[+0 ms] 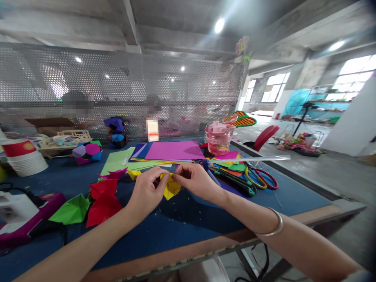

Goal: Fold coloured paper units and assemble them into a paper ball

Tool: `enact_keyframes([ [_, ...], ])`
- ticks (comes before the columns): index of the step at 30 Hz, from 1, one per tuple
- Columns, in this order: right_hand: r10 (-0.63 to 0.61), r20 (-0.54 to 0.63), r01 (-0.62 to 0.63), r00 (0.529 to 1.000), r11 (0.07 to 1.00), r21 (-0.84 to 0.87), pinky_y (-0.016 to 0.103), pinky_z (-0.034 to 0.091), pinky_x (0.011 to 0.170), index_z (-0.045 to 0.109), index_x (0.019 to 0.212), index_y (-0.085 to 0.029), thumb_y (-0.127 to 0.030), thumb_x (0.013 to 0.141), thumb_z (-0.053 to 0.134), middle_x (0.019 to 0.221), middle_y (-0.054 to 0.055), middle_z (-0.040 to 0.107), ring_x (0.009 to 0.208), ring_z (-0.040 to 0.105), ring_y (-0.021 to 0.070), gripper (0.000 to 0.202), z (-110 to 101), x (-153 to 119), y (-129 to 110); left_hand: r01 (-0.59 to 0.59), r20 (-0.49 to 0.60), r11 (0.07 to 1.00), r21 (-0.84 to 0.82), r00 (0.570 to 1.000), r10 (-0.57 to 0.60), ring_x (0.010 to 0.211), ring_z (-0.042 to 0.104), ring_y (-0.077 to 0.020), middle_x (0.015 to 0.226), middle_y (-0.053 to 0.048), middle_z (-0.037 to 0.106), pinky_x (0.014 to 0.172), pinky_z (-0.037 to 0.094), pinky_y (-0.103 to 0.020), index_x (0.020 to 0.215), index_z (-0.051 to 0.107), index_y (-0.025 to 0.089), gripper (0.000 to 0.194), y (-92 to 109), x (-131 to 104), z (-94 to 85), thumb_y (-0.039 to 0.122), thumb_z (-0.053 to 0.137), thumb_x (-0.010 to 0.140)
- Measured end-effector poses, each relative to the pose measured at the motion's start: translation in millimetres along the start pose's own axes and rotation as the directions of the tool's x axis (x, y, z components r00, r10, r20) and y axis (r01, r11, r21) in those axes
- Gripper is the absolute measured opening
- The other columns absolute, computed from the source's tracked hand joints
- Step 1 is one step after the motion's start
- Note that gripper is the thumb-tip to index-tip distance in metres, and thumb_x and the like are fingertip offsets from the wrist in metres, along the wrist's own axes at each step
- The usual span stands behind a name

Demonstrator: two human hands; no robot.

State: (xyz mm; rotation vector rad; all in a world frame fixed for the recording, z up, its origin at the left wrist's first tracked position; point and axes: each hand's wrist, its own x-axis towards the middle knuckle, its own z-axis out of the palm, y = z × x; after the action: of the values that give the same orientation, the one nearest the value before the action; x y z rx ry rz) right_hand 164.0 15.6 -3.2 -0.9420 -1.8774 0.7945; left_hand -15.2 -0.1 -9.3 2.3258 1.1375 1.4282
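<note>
A small folded piece of yellow paper is pinched between my two hands, just above the blue table. My left hand grips its left edge between thumb and fingertips. On the other edge, my right hand pinches it the same way, with a metal bangle on that forearm. Left of my hands lie folded red paper pieces, a green one and a magenta one. Another small yellow folded piece sits just behind my left hand.
Flat coloured sheets lie beyond my hands. To the right are a green-and-black utility knife, scissors, a clear glue stick and a pink bottle. Paper cups and a purple device stand left.
</note>
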Motion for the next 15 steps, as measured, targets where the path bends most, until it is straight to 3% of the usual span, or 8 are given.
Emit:
enact_keyframes([
  [4,-0.098,-0.057,0.089,0.994,0.985,-0.146,0.021,0.037,0.054,0.059,0.072,-0.016,-0.021,0.083,0.059,0.065,-0.003,0.057,0.058,0.049,0.0095,0.012,2,-6,-2,-0.001,0.033,1.000,0.026,0.999,0.000,0.071,0.062,-0.0163,0.079,-0.004,0.069,0.065,0.045,-0.025,0.083,0.068,0.018,0.019,-1,0,-0.5,0.026,0.053,0.091],
  [8,-0.187,-0.042,0.170,0.981,0.950,-0.261,0.021,0.036,0.056,0.058,0.072,-0.017,-0.015,0.082,0.057,0.066,-0.003,0.056,0.060,0.048,0.0097,0.011,3,-8,-1,0.025,0.079,0.996,0.084,0.996,-0.032,0.068,0.060,-0.0149,0.076,-0.002,0.067,0.061,0.041,-0.025,0.080,0.065,0.019,0.016,-1,0,-0.4,0.024,0.053,0.089],
  [15,-0.157,-0.040,0.134,0.987,0.931,-0.339,0.022,0.036,0.057,0.061,0.075,-0.017,-0.011,0.081,0.058,0.070,0.000,0.063,0.062,0.053,0.0112,0.009,10,-12,2,-0.039,0.080,0.950,0.310,0.997,0.015,0.060,0.051,-0.0138,0.066,0.001,0.055,0.057,0.033,-0.026,0.067,0.051,0.020,0.020,3,-5,4.5,0.020,0.049,0.087],
])
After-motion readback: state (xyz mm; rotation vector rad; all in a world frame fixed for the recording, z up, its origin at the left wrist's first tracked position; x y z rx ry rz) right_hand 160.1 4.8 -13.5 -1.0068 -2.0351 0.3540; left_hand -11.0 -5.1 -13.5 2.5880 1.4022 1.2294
